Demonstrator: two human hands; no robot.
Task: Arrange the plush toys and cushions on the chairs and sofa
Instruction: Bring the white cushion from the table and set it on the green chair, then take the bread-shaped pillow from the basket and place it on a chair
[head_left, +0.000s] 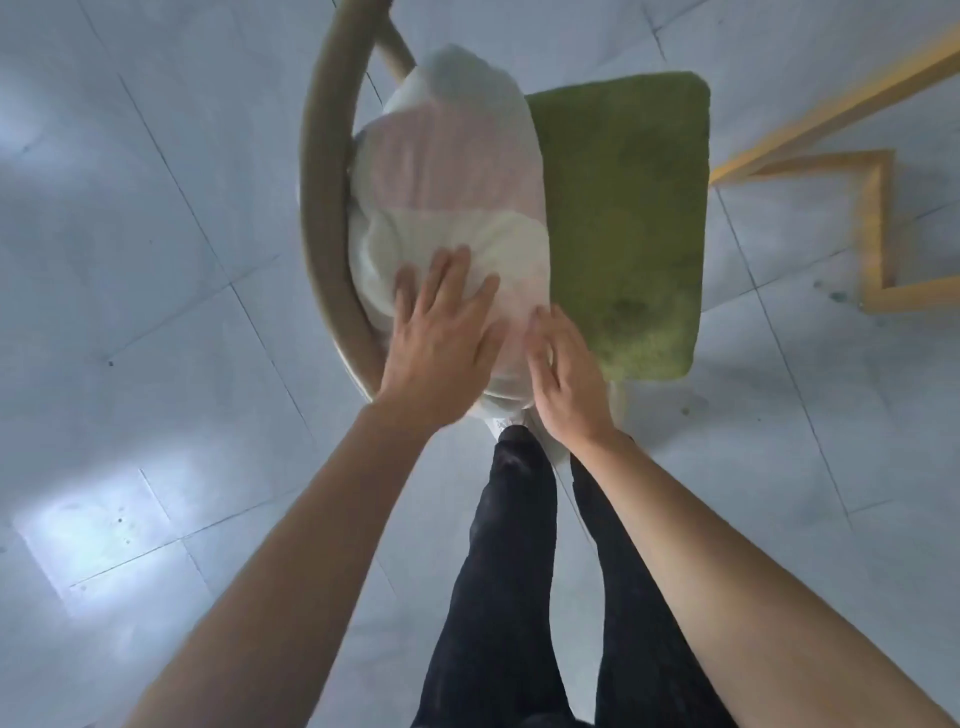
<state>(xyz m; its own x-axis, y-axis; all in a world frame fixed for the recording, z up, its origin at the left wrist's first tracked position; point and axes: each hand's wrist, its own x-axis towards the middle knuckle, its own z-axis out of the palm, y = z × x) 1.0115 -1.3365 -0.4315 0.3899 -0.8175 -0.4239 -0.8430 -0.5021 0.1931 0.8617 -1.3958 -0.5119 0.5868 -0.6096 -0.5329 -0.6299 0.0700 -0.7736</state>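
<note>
While both hands — left hand (441, 332), right hand (563, 369) — press flat and open on the pink-and-white striped soft cushion (452, 208), propped against the curved wooden chair back (324, 208) beside the green fuzzy seat pad (634, 218), uneven pressure could tip it floorward.

left hand (441, 332) flat, right hand (563, 369) flat, fingers straight

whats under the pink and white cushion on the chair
The green seat pad runs under the cushion; the covered part is hidden. Left hand and right hand rest on top.
</note>
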